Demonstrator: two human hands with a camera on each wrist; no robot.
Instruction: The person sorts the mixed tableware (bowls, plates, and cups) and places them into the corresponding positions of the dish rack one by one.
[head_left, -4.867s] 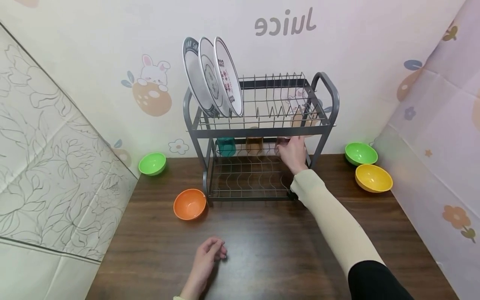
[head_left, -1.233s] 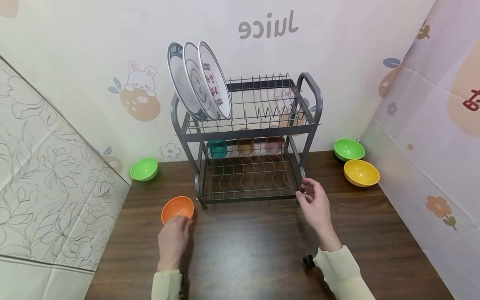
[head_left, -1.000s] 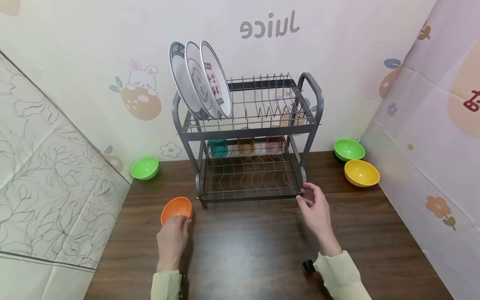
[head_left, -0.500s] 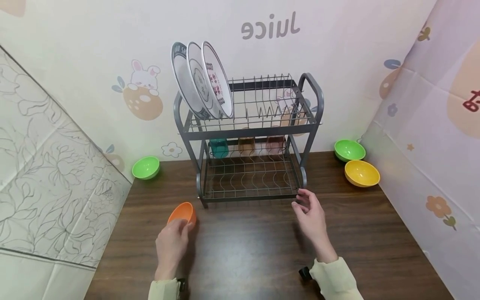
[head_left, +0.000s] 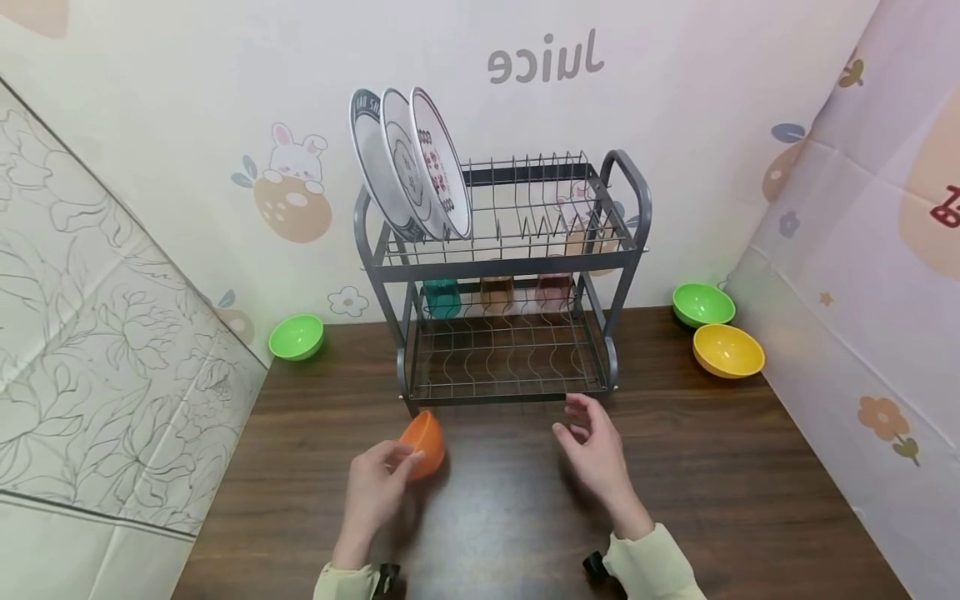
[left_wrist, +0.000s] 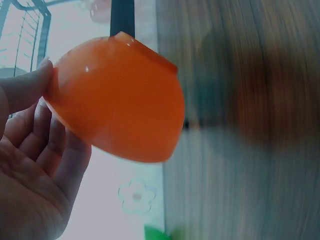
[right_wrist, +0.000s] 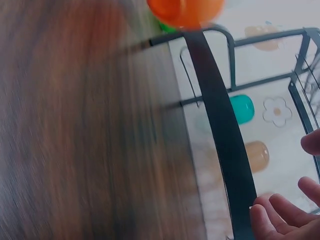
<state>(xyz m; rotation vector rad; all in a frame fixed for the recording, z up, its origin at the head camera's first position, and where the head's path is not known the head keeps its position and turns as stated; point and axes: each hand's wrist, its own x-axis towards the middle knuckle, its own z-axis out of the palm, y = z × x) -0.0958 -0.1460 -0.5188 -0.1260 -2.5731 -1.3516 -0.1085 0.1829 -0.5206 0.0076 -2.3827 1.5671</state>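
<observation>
table (right_wrist: 75, 125) motion-blurred (both wrist views), right hand (right_wrist: 290, 210) edge-cropped

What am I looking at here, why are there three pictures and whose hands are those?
There is no machine here: a person wears three cameras, one on the head and one on each wrist. The wide picture is the head view, looking down at a dark wooden table. The other two are close-ups from the wrists.

The left hand holds an orange bowl tilted on its side; the left wrist view shows the fingers curled round its rim. The right hand hangs open just in front of a grey two-tier dish rack and holds nothing.

On the rack's top tier stand three plates; small cups sit at the back of the lower tier. On the table lie a green bowl at the left, and another green bowl and a yellow bowl at the right.
</observation>
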